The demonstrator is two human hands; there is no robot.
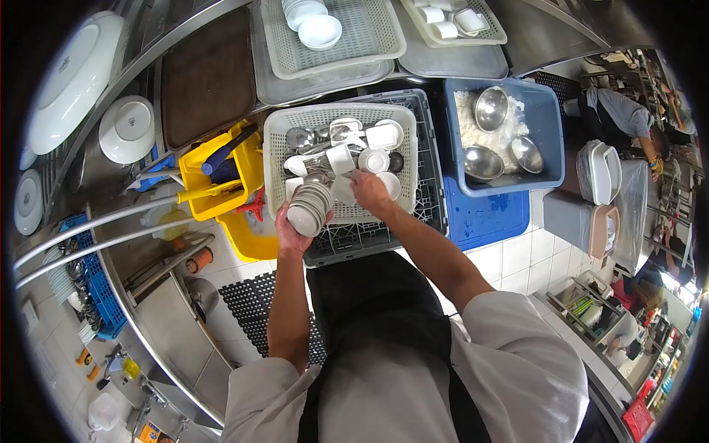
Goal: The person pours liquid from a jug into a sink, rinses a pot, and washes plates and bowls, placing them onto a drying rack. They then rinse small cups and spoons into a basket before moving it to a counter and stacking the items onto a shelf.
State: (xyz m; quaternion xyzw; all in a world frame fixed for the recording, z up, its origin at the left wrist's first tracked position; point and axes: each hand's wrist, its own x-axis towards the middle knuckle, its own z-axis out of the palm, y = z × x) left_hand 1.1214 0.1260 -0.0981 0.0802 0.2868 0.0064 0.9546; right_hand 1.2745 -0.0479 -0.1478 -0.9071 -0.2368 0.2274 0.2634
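A white perforated basket (277, 136) rests on a grey dish rack (434, 177) in front of me. It holds small white dishes, cups, ladles and metal cutlery. My left hand (295, 235) is closed around a stack of small white bowls (310, 209) at the basket's near left edge. My right hand (371, 192) reaches over the near edge, its fingers closed on a small white dish (343, 190) among the other pieces. The fingertips are partly hidden against the dish.
Right of the rack, a blue-grey tub (546, 133) holds metal bowls and white foam. A yellow mop bucket (251, 166) stands at the left. Baskets of bowls (273, 55) and cups (500, 35) sit on the far shelf. Another person (624, 111) is at the far right.
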